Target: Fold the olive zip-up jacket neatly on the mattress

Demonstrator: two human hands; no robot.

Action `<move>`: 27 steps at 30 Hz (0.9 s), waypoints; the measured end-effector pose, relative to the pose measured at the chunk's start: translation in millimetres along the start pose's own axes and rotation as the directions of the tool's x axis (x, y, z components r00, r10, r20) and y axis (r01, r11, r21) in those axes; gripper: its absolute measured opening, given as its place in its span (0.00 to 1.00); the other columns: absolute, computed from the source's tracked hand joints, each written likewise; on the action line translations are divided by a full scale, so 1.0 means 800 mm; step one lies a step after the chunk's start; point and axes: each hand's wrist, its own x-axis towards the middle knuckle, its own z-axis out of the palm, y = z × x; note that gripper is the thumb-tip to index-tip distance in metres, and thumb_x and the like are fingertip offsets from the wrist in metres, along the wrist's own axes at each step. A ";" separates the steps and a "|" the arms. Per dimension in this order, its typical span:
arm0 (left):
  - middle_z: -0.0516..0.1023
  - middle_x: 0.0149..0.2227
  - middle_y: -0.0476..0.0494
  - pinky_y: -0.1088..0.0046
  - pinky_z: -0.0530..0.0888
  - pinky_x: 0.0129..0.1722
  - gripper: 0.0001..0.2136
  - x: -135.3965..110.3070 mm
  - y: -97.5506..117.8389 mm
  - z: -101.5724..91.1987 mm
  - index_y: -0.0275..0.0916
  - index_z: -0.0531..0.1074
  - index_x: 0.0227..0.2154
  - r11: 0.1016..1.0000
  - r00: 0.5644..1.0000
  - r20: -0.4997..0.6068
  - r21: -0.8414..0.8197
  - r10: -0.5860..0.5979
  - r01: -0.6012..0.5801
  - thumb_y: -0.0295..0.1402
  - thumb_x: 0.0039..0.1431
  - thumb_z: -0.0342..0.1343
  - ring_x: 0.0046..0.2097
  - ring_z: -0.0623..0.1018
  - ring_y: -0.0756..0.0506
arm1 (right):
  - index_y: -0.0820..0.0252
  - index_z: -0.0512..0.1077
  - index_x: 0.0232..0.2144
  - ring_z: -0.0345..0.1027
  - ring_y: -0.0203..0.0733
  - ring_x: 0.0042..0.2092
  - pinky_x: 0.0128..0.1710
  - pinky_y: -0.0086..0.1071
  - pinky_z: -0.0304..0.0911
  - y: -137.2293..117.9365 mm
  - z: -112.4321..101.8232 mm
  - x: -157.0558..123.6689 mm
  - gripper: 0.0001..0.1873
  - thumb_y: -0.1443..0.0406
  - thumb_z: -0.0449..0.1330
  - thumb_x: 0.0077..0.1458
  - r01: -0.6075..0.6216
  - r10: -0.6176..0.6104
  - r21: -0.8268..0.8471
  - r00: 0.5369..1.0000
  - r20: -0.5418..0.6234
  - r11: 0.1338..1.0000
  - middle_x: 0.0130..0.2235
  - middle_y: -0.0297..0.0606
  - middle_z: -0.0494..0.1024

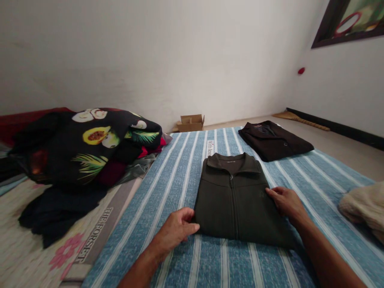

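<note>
A dark olive jacket [217,202] lies folded into a neat rectangle, its collar at the far end and its zipper running down the front. My left hand [177,228] is at the near left corner, with thumb and fingers closed about the edge. On the opposite side, my right hand [285,202] pinches the right edge below the chest, partly covering it. What the undersides of the fingers hold is hidden. Beyond my right hand lies a second folded garment, dark brown [277,144], with a collar and a button.
A blue-and-white striped sheet [168,176] covers the surface. Left of it, black fruit-print fabric [120,140] tops a clothes heap, with dark navy cloth [63,210] below. A beige fleecy item [364,204] sits at right. An open cardboard box [190,126] stands by the wall.
</note>
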 end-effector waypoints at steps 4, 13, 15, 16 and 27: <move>0.66 0.20 0.54 0.76 0.58 0.24 0.11 0.009 -0.005 0.001 0.36 0.68 0.24 0.991 0.996 -0.091 0.131 0.020 -0.008 0.35 0.36 0.60 0.24 0.64 0.52 | 0.62 0.76 0.29 0.69 0.42 0.25 0.22 0.29 0.56 0.002 0.000 -0.003 0.22 0.50 0.52 0.51 0.025 -0.025 -0.006 1.000 -0.018 1.000 0.20 0.38 0.74; 0.66 0.18 0.55 0.77 0.58 0.23 0.10 0.011 0.004 0.006 0.36 0.66 0.18 0.998 0.994 -0.100 -0.053 -0.050 0.045 0.34 0.34 0.61 0.22 0.65 0.52 | 0.60 0.75 0.29 0.72 0.45 0.32 0.27 0.30 0.58 0.005 0.003 0.000 0.21 0.51 0.52 0.51 0.050 -0.054 -0.067 0.997 -0.058 0.996 0.28 0.40 0.79; 0.62 0.17 0.57 0.79 0.53 0.20 0.11 0.015 0.002 0.005 0.36 0.64 0.19 0.994 0.994 -0.090 -0.092 -0.059 0.051 0.35 0.35 0.61 0.20 0.61 0.55 | 0.60 0.75 0.29 0.72 0.46 0.34 0.28 0.30 0.59 0.005 0.004 -0.001 0.21 0.51 0.52 0.52 0.054 -0.059 -0.082 0.996 -0.066 0.995 0.29 0.40 0.79; 0.61 0.17 0.58 0.79 0.51 0.19 0.12 0.017 0.000 0.004 0.36 0.65 0.21 0.990 0.996 -0.063 -0.132 -0.066 0.057 0.35 0.35 0.61 0.19 0.60 0.56 | 0.60 0.76 0.29 0.72 0.46 0.34 0.29 0.30 0.59 0.004 0.004 -0.001 0.21 0.51 0.52 0.52 0.055 -0.062 -0.090 0.996 -0.069 0.994 0.30 0.40 0.79; 0.58 0.17 0.60 0.79 0.43 0.14 0.16 0.028 -0.011 0.002 0.38 0.61 0.22 0.979 0.994 0.073 -0.182 -0.082 0.094 0.41 0.38 0.61 0.14 0.56 0.59 | 0.60 0.76 0.30 0.71 0.45 0.34 0.31 0.31 0.58 -0.001 0.005 -0.003 0.20 0.52 0.52 0.53 0.055 -0.073 -0.172 0.993 -0.098 0.984 0.30 0.40 0.79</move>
